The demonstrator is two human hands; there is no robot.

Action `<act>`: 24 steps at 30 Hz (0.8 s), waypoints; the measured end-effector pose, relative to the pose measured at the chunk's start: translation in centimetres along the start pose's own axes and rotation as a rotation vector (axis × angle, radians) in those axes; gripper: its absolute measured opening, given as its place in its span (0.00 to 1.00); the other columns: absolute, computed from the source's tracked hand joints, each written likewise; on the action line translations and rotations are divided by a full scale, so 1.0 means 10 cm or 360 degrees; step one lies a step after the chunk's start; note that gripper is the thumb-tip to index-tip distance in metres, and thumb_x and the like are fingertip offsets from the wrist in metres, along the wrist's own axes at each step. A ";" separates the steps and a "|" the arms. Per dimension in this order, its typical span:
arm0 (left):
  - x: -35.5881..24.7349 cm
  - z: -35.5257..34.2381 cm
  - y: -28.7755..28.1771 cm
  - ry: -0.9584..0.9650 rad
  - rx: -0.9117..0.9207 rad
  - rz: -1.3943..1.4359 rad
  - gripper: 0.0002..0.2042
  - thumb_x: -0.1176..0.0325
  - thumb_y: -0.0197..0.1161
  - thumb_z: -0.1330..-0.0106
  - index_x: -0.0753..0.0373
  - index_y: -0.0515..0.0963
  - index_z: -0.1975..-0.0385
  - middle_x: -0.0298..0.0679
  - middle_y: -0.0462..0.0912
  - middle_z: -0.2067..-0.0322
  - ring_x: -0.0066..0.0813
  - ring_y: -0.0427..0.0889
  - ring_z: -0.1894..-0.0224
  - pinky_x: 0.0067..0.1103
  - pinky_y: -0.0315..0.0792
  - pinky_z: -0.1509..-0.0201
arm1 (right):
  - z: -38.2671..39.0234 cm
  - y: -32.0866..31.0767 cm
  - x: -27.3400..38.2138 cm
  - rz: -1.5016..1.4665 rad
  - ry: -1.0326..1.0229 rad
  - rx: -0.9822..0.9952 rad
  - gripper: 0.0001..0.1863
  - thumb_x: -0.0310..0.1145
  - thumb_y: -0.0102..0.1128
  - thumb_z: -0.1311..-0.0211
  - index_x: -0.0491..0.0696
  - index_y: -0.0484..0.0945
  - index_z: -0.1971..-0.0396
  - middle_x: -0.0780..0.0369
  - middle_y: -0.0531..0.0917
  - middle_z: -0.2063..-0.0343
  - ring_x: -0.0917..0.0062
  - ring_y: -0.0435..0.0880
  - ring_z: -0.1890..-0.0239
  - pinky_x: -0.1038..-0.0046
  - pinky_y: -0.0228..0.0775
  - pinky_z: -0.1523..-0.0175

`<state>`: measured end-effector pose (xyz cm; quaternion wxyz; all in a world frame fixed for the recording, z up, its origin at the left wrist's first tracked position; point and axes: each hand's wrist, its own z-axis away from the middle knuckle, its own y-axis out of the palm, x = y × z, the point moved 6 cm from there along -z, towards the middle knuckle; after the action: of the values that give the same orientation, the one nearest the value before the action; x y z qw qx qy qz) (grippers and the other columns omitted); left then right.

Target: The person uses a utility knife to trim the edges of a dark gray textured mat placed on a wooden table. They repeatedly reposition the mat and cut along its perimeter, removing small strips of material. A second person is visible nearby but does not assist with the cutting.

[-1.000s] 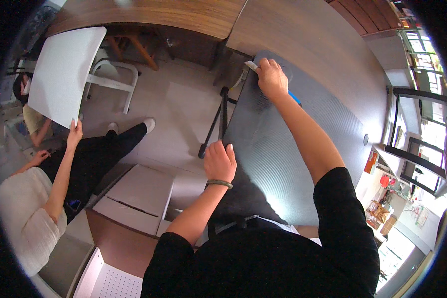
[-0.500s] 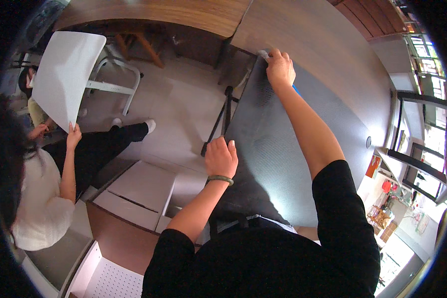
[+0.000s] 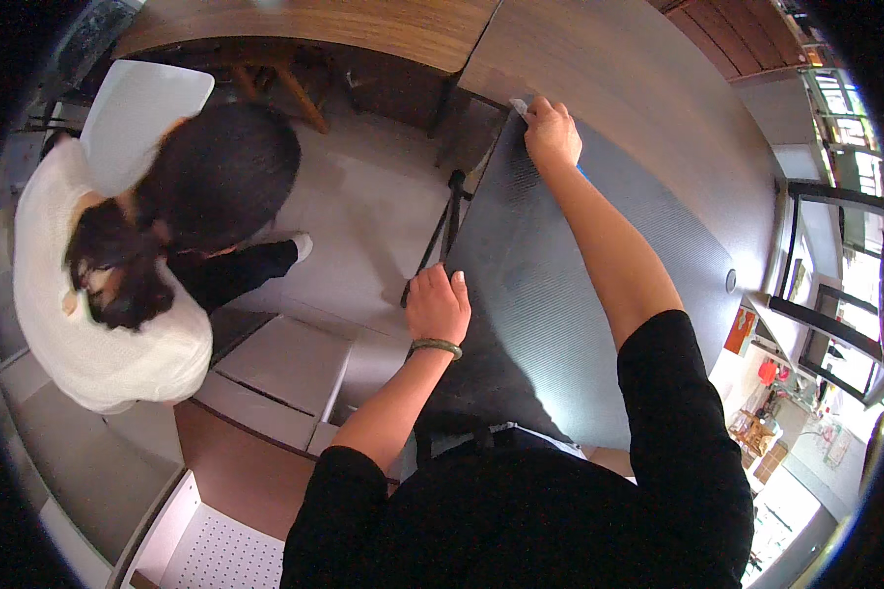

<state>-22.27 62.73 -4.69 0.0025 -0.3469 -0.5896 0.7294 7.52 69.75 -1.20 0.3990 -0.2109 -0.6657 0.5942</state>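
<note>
In front of me is a dark grey desktop with a fine ribbed texture and a round hole cover near its right edge. My left hand, a dark green bangle on its wrist, is closed over the left edge; its fingertips are hidden. At the far left corner my right hand presses down with bent fingers around a whitish crumpled wipe, mostly covered by the hand. A bit of blue shows beside the right wrist, too small to name.
Brown wooden tabletops adjoin the far side. Left, a person in a white top bends over by a white chair. Black metal legs stand under the desktop's left edge. Lower left are pale boxes and a perforated white tray.
The person at left has leaned forward and right, now covering part of the white chair. My right hand has shifted very slightly left; my left hand stays at the edge.
</note>
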 end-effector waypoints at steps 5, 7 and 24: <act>0.00 -0.03 0.03 0.0013 -0.0034 -0.0018 0.14 0.58 0.52 0.32 0.66 0.72 0.60 0.47 0.77 0.63 0.46 0.76 0.58 0.36 0.72 0.54 | 0.08 0.11 0.06 -0.0053 -0.0201 0.0053 0.09 0.32 0.55 0.41 0.55 0.77 0.61 0.57 0.78 0.59 0.59 0.77 0.51 0.58 0.73 0.52; 0.00 -0.05 0.02 0.0029 -0.0060 -0.0026 0.14 0.58 0.52 0.32 0.66 0.72 0.60 0.46 0.77 0.64 0.46 0.76 0.58 0.36 0.72 0.54 | 0.10 0.13 0.04 -0.0069 -0.0160 0.0019 0.09 0.32 0.56 0.42 0.54 0.77 0.60 0.56 0.78 0.58 0.59 0.76 0.50 0.58 0.72 0.51; -0.09 -0.05 0.05 0.0053 -0.0071 -0.0094 0.14 0.58 0.53 0.32 0.65 0.71 0.63 0.45 0.76 0.66 0.44 0.77 0.61 0.34 0.74 0.58 | 0.04 0.07 -0.07 -0.0045 0.0031 -0.0133 0.08 0.36 0.53 0.37 0.53 0.77 0.61 0.57 0.78 0.59 0.59 0.76 0.50 0.57 0.71 0.50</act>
<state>-21.17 62.61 -4.67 0.0262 -0.3415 -0.6156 0.7097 7.48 69.10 -2.10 0.4047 -0.2237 -0.6890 0.5581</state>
